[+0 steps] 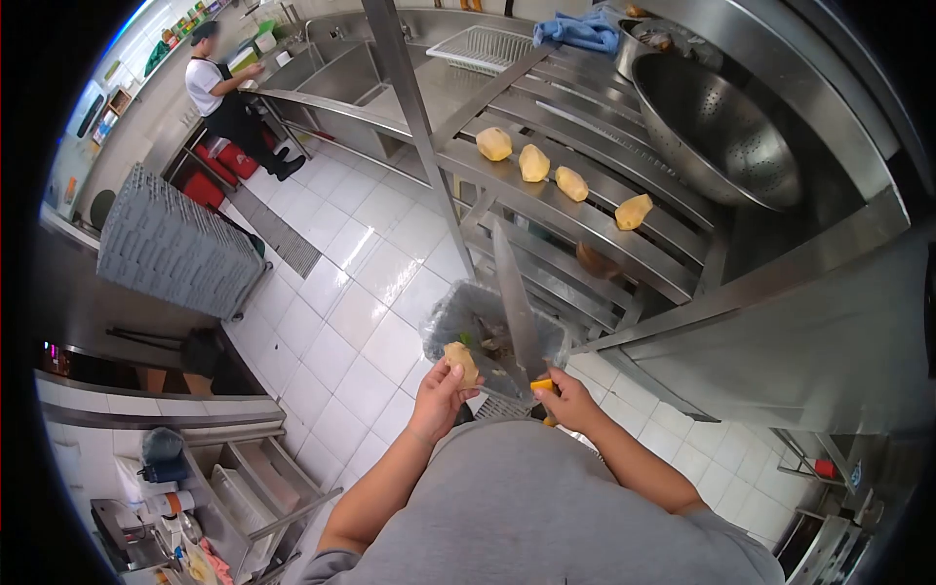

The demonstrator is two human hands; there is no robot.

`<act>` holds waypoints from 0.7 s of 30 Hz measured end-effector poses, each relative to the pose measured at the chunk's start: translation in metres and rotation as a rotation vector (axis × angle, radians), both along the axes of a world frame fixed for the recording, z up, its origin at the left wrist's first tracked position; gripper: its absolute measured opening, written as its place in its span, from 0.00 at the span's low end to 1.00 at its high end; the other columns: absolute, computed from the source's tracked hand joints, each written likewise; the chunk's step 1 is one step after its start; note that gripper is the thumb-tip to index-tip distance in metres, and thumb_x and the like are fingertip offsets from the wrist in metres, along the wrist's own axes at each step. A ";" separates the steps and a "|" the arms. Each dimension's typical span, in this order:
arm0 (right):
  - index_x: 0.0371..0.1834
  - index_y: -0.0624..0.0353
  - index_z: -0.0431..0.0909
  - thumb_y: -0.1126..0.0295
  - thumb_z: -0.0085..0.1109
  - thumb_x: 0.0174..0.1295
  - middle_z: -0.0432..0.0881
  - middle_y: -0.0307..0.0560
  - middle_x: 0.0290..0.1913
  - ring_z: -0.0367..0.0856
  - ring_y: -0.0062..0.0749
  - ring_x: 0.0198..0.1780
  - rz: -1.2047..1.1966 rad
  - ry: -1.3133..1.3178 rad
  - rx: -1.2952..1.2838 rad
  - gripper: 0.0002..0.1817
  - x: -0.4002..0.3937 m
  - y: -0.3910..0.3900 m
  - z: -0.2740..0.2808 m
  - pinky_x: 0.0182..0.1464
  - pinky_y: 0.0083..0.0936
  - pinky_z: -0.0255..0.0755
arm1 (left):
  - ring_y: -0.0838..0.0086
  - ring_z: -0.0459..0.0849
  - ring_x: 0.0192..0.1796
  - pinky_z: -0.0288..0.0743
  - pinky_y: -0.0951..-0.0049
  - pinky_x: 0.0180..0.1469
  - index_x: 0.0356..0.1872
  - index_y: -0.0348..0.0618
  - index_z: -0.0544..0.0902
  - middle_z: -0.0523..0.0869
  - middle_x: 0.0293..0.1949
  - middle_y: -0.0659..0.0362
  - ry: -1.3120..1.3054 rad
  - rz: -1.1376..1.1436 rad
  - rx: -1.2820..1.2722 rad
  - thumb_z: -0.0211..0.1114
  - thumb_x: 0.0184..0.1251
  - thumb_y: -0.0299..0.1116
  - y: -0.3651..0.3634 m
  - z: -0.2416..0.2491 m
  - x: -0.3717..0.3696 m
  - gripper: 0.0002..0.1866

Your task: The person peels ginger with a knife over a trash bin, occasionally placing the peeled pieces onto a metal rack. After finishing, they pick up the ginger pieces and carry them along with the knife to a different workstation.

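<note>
My left hand (441,402) is closed around a pale yellow potato (460,362), held up over the near left part of a bin (447,310) lined with clear plastic. My right hand (575,403) grips the yellow handle of a large knife (515,297). Its long, wide blade points away from me and stands over the bin, apart from the potato. Dark scraps and a bit of green show inside the bin. Several peeled potatoes (533,164) sit in a row on the slatted steel rack (604,234) ahead to the right.
A big steel colander (721,132) lies tilted on the rack, near a blue cloth (577,32). The rack's upright post (421,122) rises just beyond the bin. Farther left are stacked grey crates (171,244). A person (229,93) stands at the sink (346,76).
</note>
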State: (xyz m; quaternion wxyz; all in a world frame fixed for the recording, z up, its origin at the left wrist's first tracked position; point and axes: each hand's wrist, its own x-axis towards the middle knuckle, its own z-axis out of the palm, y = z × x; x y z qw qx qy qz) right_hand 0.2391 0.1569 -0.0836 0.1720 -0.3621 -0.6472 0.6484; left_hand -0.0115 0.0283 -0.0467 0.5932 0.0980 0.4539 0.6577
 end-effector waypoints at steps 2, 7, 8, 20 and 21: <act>0.51 0.65 0.80 0.59 0.68 0.74 0.84 0.39 0.35 0.82 0.23 0.40 -0.020 0.056 -0.082 0.18 -0.005 0.009 0.005 0.45 0.26 0.77 | 0.67 0.89 0.57 0.84 0.69 0.51 0.70 0.45 0.73 0.86 0.57 0.56 0.119 -0.097 0.039 0.64 0.83 0.42 0.003 0.022 0.001 0.23; 0.48 0.62 0.82 0.62 0.67 0.75 0.81 0.35 0.33 0.77 0.18 0.36 -0.038 0.042 0.033 0.13 -0.018 0.015 0.052 0.42 0.24 0.74 | 0.63 0.86 0.64 0.85 0.67 0.58 0.69 0.43 0.71 0.82 0.66 0.53 0.369 -0.198 0.180 0.65 0.81 0.34 0.004 0.053 0.011 0.22; 0.49 0.62 0.83 0.62 0.68 0.75 0.82 0.35 0.33 0.77 0.18 0.35 -0.053 0.148 -0.013 0.13 -0.020 0.014 0.057 0.41 0.24 0.74 | 0.63 0.85 0.66 0.84 0.66 0.61 0.68 0.43 0.70 0.80 0.68 0.52 0.383 -0.181 0.275 0.66 0.80 0.30 0.004 0.056 0.013 0.21; 0.34 0.61 0.85 0.49 0.86 0.53 0.82 0.39 0.27 0.78 0.23 0.32 0.162 -0.143 0.041 0.26 -0.034 0.007 0.134 0.36 0.28 0.74 | 0.69 0.85 0.61 0.80 0.68 0.61 0.56 0.43 0.78 0.82 0.62 0.56 0.850 -0.091 0.384 0.72 0.65 0.14 -0.004 0.074 0.029 0.22; 0.33 0.61 0.85 0.49 0.87 0.52 0.82 0.40 0.27 0.78 0.23 0.32 0.178 -0.160 0.049 0.26 -0.035 0.005 0.137 0.36 0.27 0.73 | 0.69 0.85 0.61 0.80 0.68 0.61 0.56 0.43 0.78 0.82 0.62 0.56 0.848 -0.088 0.383 0.72 0.65 0.14 -0.006 0.072 0.029 0.22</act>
